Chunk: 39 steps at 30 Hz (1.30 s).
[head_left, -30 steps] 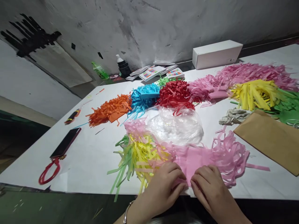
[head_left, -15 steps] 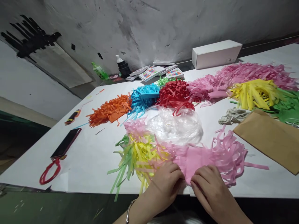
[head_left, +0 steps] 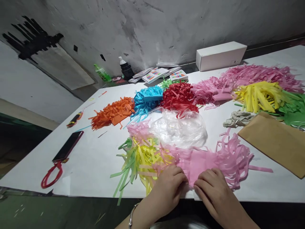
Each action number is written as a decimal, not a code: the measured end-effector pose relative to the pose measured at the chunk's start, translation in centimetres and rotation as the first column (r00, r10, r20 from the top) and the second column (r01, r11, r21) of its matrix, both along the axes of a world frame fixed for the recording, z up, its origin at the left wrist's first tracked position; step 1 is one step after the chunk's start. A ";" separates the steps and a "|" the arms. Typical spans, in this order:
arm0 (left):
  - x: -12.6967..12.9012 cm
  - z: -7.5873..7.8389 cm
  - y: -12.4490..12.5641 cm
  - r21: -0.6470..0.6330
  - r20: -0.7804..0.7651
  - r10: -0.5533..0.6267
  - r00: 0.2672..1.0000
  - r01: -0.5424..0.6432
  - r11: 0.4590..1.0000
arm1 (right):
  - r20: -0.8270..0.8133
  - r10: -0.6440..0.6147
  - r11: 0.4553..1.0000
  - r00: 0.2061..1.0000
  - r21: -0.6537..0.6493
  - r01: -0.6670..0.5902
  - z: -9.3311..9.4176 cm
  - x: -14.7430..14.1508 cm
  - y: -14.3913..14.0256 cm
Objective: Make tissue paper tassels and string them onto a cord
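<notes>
A pink tissue-paper tassel [head_left: 201, 160] lies at the table's front edge, its fringes spread left and right of a flat uncut middle. My left hand [head_left: 170, 184] pinches the near edge of that middle, fingers curled. Close beside it, my right hand [head_left: 212, 186] is closed on the same edge, a short stretch of pink paper showing between them. Both fingertips are partly hidden. Yellow fringe [head_left: 145, 156] and pale green fringe [head_left: 125, 178] fan out left of my left hand. Just beyond the pink paper rests a crumpled clear plastic bag [head_left: 181, 128].
Orange [head_left: 114, 114], blue [head_left: 147, 98] and red tassels [head_left: 178, 97] lie farther back. At right are yellow fringe [head_left: 259, 93] and a brown envelope [head_left: 276, 143]. A phone [head_left: 68, 146] with a red strap lies left. A white box [head_left: 220, 57] stands by the wall.
My hands stay on the pink paper's near edge, with barely any movement. The whole view has shifted very slightly.
</notes>
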<state>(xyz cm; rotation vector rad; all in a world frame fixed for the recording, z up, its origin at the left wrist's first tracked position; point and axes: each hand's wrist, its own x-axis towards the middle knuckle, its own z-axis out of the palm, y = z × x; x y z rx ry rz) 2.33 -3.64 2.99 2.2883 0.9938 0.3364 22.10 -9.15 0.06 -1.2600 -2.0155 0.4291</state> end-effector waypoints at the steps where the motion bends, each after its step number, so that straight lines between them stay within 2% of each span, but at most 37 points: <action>1: 0.0 -0.1 0.0 0.006 -0.001 -0.002 1.000 0.002 1.000 | -0.003 -0.002 1.000 1.000 0.002 0.002 0.0 0.0 0.0; 11: 0.2 -0.1 -0.3 0.025 -0.012 0.021 1.000 -0.021 0.999 | 0.024 -0.073 0.995 0.997 0.068 0.071 -0.2 -0.5 0.0; 17: -0.2 0.7 -0.3 0.039 0.034 0.011 0.999 -0.012 0.999 | 0.170 -0.189 0.977 0.967 0.127 0.169 -0.3 0.4 -0.1; 20: 0.6 1.0 -0.3 0.097 0.022 -0.035 0.999 0.033 0.995 | 0.192 -0.212 0.964 0.958 0.202 0.173 -0.4 0.3 0.0; 24: 2.0 0.1 0.0 0.193 -0.048 -0.122 0.991 0.129 0.973 | 0.200 -0.206 0.932 0.958 0.339 0.130 -1.0 0.3 0.2; 28: 2.2 -0.5 0.7 0.190 -0.050 -0.082 0.995 0.090 0.978 | 0.242 -0.242 0.945 0.940 0.280 0.171 -1.5 2.2 -0.1; 32: 1.4 0.1 1.1 0.113 -0.023 -0.025 0.999 0.028 0.993 | 0.284 -0.295 0.943 0.913 0.241 0.230 -1.7 4.1 -0.3; 36: 1.2 0.4 1.2 0.090 -0.038 -0.002 0.999 0.006 0.996 | 0.321 -0.392 0.917 0.862 0.214 0.337 -1.9 4.1 -0.2; 39: 1.2 0.0 1.2 0.123 0.008 0.054 0.999 -0.054 0.991 | 0.320 -0.436 0.898 0.841 0.215 0.383 -2.0 3.6 -0.3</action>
